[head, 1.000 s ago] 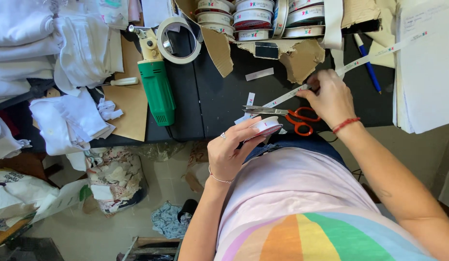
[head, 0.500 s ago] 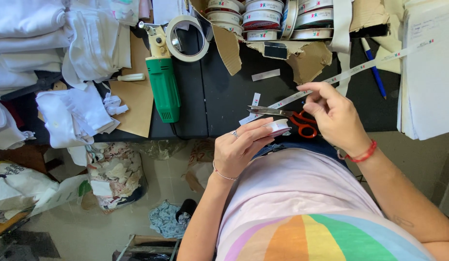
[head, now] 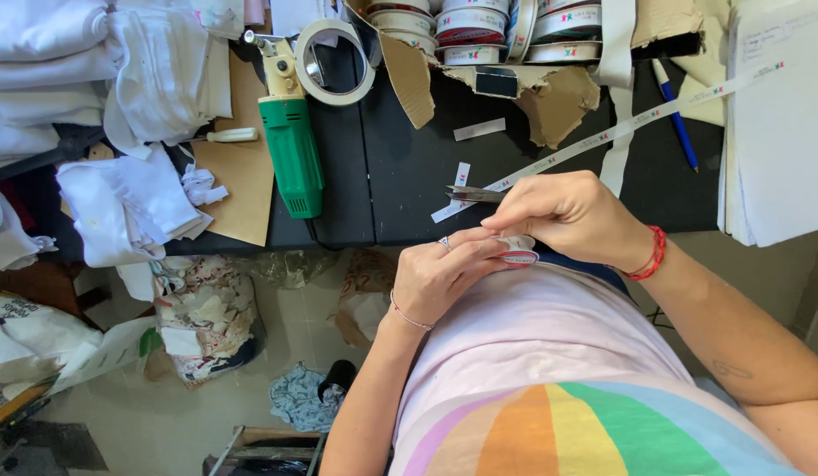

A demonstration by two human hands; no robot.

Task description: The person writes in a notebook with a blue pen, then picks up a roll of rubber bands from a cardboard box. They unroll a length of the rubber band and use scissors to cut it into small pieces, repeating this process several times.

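Observation:
My left hand (head: 444, 278) pinches a small stack of cut white labels (head: 517, 252) just off the front edge of the black table (head: 400, 167). My right hand (head: 572, 216) is curled over a pair of scissors; only the metal blades (head: 473, 194) poke out to the left, and the handles are hidden. Its fingertips meet the labels. A long printed label ribbon (head: 638, 119) runs from under my right hand up to the right.
A green electric cutter (head: 290, 150) and a tape roll (head: 335, 62) lie at the left. Ribbon spools (head: 479, 26) in a torn cardboard box stand at the back. There are folded white cloths (head: 92, 97) on the left, a blue pen (head: 675, 115) and paper sheets (head: 779, 132) on the right, and a scrap bag (head: 206, 313) on the floor.
My right hand has come down and left from the ribbon to meet my left hand. The orange scissor handles are now covered by it. The camera view shifted slightly.

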